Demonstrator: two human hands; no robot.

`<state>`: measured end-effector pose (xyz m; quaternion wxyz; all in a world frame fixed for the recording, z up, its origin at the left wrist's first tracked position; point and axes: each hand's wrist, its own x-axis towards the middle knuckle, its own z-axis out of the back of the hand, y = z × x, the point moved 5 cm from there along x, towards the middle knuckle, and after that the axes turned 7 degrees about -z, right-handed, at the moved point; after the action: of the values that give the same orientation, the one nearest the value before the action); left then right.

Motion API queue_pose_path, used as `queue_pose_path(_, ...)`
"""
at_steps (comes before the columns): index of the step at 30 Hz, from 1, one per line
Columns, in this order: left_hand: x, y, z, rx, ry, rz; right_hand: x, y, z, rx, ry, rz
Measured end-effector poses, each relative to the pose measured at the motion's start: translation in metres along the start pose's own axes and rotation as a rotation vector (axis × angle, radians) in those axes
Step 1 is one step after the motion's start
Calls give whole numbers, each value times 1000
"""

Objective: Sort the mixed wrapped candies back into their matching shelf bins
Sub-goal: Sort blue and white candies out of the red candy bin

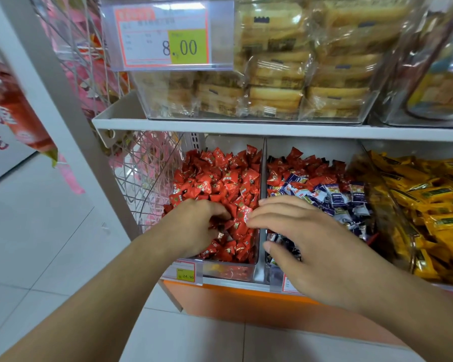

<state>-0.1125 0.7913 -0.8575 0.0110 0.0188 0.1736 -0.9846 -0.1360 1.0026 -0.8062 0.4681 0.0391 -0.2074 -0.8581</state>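
Observation:
A clear bin [256, 257] on the lower shelf is heaped with red wrapped candies [220, 178]. My left hand [194, 226] rests in the front of this heap with its fingers curled among the red wrappers. My right hand [306, 244] hovers over the divider between this bin and the middle bin, fingers spread, fingertips touching a red candy [242, 214]. The middle bin holds navy-and-white candies [335, 197] mixed with red ones [306, 165]. Whether either hand grips a candy is hidden.
A third bin at the right is filled with yellow wrapped bars [429, 199]. The upper shelf [220, 125] carries clear boxes of wrapped cakes [285, 74] and a price tag [165, 35]. A wire rack [141, 178] stands to the left over the tiled floor.

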Motion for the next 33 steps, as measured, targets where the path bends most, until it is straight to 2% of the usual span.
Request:
queue_pose_path(5,-1,-11,4,-33,-95,-58,0,-2,-2,-18,3,6)
queue_pose_path(8,0,-18,-2,-85,-31,-84,1,-1,-2,-16,2,8)
queue_pose_path(11,1,-12,-11,-36,42,-68,2,-1,-2,-9,5,7)
queue_pose_path(16,4,4,-6,23,-21,-11,1,-2,-1,-7,9,10)
queue_pose_path(22,8,9,-14,46,42,-46,-1,0,-1,-16,12,5)
queue_pose_path(33,5,15,-10,69,43,-44,0,0,-1,-13,19,1)
